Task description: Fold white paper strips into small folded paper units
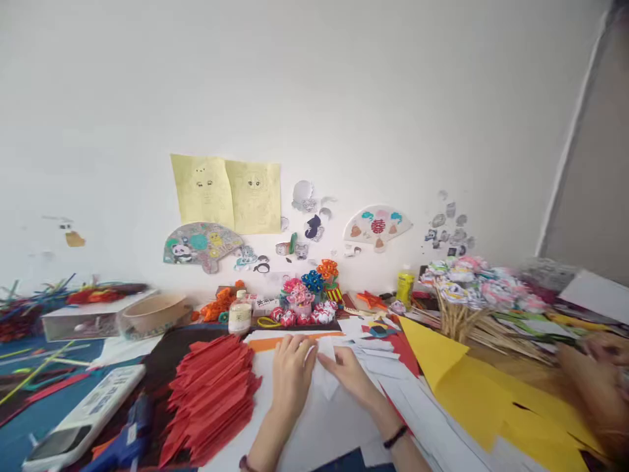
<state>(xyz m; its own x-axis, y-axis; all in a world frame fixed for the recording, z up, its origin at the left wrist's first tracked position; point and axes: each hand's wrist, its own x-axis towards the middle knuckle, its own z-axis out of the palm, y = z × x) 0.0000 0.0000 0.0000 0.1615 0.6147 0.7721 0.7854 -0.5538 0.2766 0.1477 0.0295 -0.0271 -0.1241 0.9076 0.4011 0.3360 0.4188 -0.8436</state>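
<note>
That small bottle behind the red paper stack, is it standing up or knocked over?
Upright. The small bottle stands on its base, cap on top, behind the red paper stack.

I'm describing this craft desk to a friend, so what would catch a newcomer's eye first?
Probably the big pile of red paper pieces left of centre, then the two hands, left hand and right hand, pressing a white paper mid-table. The yellow sheet at right and yellow drawings on the wall also stand out.

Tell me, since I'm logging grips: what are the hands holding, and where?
Both hands, left hand and right hand, pinch a small white paper by its upper side edges.
</note>
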